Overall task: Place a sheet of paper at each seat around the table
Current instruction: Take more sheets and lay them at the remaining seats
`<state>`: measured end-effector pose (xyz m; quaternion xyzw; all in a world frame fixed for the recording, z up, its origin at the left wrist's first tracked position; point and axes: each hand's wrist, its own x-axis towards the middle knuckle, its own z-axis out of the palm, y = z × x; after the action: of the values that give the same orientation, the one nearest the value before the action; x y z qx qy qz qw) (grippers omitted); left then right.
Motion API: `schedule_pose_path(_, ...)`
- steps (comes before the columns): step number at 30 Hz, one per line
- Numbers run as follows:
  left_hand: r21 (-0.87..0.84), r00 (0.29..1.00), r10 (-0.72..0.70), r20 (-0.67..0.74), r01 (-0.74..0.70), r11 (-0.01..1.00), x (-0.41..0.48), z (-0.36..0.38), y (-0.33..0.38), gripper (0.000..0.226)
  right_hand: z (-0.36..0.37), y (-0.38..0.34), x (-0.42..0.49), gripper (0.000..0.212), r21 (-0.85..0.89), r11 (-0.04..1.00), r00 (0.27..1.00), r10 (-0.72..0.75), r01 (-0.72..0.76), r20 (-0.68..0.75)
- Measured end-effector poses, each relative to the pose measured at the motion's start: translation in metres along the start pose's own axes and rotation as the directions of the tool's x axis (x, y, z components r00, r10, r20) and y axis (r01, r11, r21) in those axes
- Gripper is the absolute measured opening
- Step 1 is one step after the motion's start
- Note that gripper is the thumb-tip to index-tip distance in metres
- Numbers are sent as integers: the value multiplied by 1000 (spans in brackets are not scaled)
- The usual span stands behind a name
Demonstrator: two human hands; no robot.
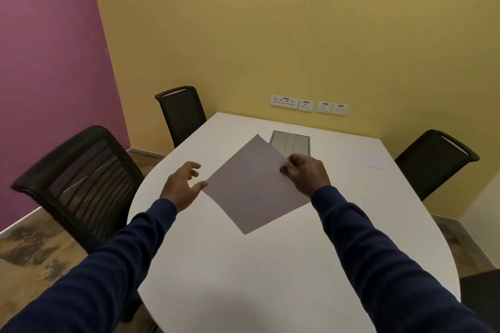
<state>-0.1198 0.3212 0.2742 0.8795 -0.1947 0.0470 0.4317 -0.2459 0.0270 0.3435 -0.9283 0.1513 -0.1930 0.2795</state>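
Above the middle of the white table (230,265), the right hand (305,174) pinches a sheet of paper (254,186) by one corner — the left hand (182,186), fingers spread, touches its opposite corner.

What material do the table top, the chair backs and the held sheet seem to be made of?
Table top: probably laminate or painted board, white, smooth, matte with a soft sheen.
Near left chair back: black mesh in a dark frame, likely plastic; the wall shows through it.
Sheet: thin paper, as it curves while the right hand pinches it.
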Motion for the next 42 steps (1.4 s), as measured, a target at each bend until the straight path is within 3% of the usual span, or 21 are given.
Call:
schedule_pose_path(4, 9, 1000, 17, 20, -17, 1000, -38, -9, 18, 71, -12, -49, -33, 9, -95, 989, 993, -104, 109, 55)
schedule_pose_path(9, -70, 1000, 8, 6, -7, 998, -65, -35, 26, 78, -16, -113, -62, 19, -302, 912, 960, -263, 279, 95)
schedule_pose_path(13, -280, 996, -69, 60, 83, 956, -77, -65, 13, 48, -4, -164, -80, 18, -394, 829, 916, -385, 397, 113)
schedule_pose_path(18, -554, 978, -197, 67, 200, 808, -84, -118, -28, 16, 31, -234, -90, 19, -429, 774, 876, -473, 466, 97)
schedule_pose_path(22, -651, 970, -244, 18, 196, 733, -83, -177, -70, 11, 71, -285, -91, 37, -468, 765, 846, -529, 442, -66)
schedule_pose_path(25, -674, 963, -268, -8, 193, 713, -76, -231, -104, 9, 107, -322, -93, 58, -330, 859, 841, -480, 392, -249)
schedule_pose_path(29, -688, 958, -285, -21, 193, 700, -65, -300, -149, 14, 172, -366, -97, 80, 144, 940, 902, -244, 311, -356)
schedule_pose_path(31, -689, 954, -300, -27, 199, 697, -57, -330, -168, 20, 203, -384, -96, 88, 422, 889, 961, -67, 180, -268)
schedule_pose_path(34, -696, 950, -308, -51, 187, 693, -39, -366, -196, 21, 248, -406, -83, 86, 705, 709, 995, 90, -31, -47)
schedule_pose_path(38, -702, 949, -307, -72, 171, 692, -4, -398, -232, 16, 300, -427, -47, 71, 817, 541, 980, 115, -199, 162)
schedule_pose_path(42, -709, 946, -316, -72, 174, 684, 49, -425, -273, 14, 351, -451, 0, 40, 847, 501, 982, 36, -179, 187)
